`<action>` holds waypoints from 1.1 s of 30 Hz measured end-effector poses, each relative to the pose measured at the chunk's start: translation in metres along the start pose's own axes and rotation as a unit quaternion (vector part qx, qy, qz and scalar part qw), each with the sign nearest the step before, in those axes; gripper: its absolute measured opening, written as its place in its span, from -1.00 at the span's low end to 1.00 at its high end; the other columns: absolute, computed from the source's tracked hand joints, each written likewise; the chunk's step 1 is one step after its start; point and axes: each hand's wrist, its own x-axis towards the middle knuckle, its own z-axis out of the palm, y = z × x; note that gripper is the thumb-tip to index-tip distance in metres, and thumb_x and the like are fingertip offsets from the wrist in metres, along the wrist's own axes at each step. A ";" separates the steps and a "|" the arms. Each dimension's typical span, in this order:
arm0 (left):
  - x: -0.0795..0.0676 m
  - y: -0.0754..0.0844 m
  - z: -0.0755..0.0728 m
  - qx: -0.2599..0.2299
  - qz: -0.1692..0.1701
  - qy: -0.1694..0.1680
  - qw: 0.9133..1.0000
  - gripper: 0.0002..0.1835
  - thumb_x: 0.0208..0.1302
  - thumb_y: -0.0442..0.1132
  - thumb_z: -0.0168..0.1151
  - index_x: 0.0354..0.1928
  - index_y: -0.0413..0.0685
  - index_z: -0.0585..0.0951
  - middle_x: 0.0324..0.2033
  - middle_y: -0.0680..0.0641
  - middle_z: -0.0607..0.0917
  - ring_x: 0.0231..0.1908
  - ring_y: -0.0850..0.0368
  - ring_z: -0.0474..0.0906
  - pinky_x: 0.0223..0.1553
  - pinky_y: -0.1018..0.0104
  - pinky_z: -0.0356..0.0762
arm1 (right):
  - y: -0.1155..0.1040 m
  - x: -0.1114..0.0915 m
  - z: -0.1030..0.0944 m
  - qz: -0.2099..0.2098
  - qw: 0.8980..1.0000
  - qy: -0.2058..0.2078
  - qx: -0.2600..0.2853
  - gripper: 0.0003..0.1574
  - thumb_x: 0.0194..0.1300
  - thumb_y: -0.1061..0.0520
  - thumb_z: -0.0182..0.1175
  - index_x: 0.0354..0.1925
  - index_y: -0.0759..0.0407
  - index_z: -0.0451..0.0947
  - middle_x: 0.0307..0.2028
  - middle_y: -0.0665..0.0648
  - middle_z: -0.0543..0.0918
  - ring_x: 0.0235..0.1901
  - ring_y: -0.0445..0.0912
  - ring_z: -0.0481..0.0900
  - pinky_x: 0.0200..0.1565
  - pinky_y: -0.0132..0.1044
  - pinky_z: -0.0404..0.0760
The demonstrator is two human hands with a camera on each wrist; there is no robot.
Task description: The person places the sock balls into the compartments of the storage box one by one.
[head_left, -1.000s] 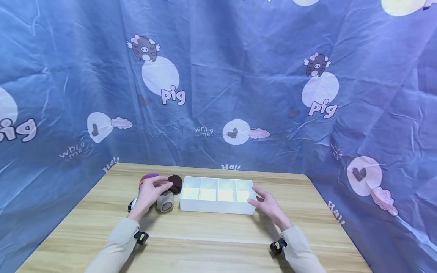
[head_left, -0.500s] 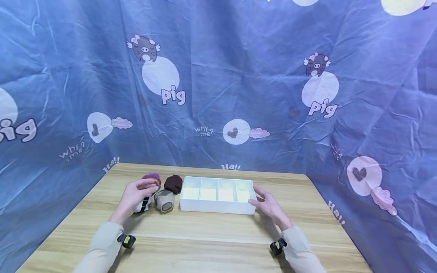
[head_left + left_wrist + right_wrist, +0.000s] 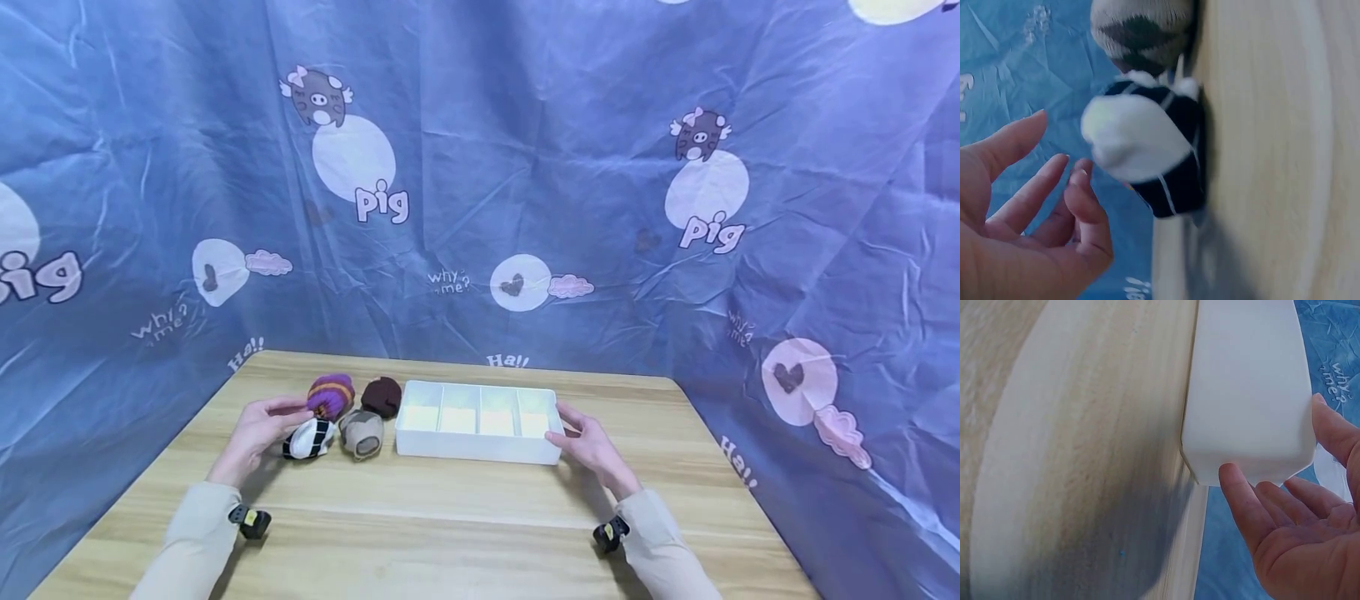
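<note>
Left hand [image 3: 255, 433]: fingers loosely curved, thumb spread away from them, holding nothing; in the left wrist view a gap separates it from the black-and-white bundle.
Black-and-white bundle [image 3: 309, 439]: rolled fabric, white bulge uppermost, lying on the desk [image 3: 450, 525] just beside the fingertips of the left hand.
Purple bundle [image 3: 330, 396]: striped with orange, just behind the black-and-white one.
Dark brown bundle [image 3: 382, 397]: at the back, between the purple bundle and the box.
Grey-beige bundle [image 3: 362, 434]: in front of the dark brown one, near the box's left end; whether the bundles touch one another is hard to tell.
White box [image 3: 477, 447]: long and shallow, resting upright on the desk, right of all four bundles, with four compartments in a row.
Right hand [image 3: 592, 446]: at the box's right end, thumb and fingers spread apart, tips against it.
Wrists: pale sleeves [image 3: 180, 542], each with a small black device [image 3: 250, 522].
Backdrop [image 3: 480, 167]: creased blue cloth printed with cartoon pigs and lettering.
</note>
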 end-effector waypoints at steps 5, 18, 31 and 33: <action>0.003 -0.011 -0.009 0.030 -0.030 -0.016 0.999 -0.36 0.24 -0.15 0.36 0.27 -0.35 0.42 -0.20 0.20 0.71 -0.31 0.28 0.55 -0.30 0.28 0.52 | 0.001 0.002 -0.001 -0.001 1.000 0.003 -0.001 -0.06 0.28 0.16 0.30 0.48 0.28 0.08 0.46 0.36 0.15 0.30 0.34 0.35 0.25 0.00 0.44; 0.006 -0.023 -0.009 0.036 -0.068 -0.079 0.994 -0.27 0.19 -0.11 0.40 0.30 -0.36 0.38 -0.09 0.09 0.68 -0.19 0.30 0.53 -0.16 0.30 0.54 | 0.003 0.002 0.000 0.002 1.000 0.000 -0.002 -0.06 0.29 0.16 0.29 0.48 0.28 0.07 0.46 0.36 0.13 0.30 0.35 0.34 0.24 0.00 0.45; 0.007 -0.026 -0.005 0.045 -0.059 -0.111 0.991 -0.28 0.23 -0.17 0.36 0.30 -0.45 0.32 -0.31 0.17 0.67 -0.37 0.27 0.52 -0.40 0.36 0.48 | 0.002 0.001 0.000 0.005 1.000 -0.001 -0.011 -0.05 0.28 0.14 0.29 0.49 0.24 0.06 0.46 0.36 0.14 0.29 0.34 0.35 0.23 -0.01 0.47; 0.008 -0.025 -0.005 0.050 -0.058 -0.113 0.991 -0.29 0.23 -0.17 0.36 0.29 -0.45 0.32 -0.34 0.17 0.67 -0.40 0.27 0.51 -0.44 0.36 0.45 | 0.001 0.001 -0.001 0.005 1.000 -0.002 -0.013 -0.05 0.29 0.13 0.29 0.49 0.24 0.06 0.46 0.36 0.13 0.29 0.34 0.35 0.23 -0.01 0.47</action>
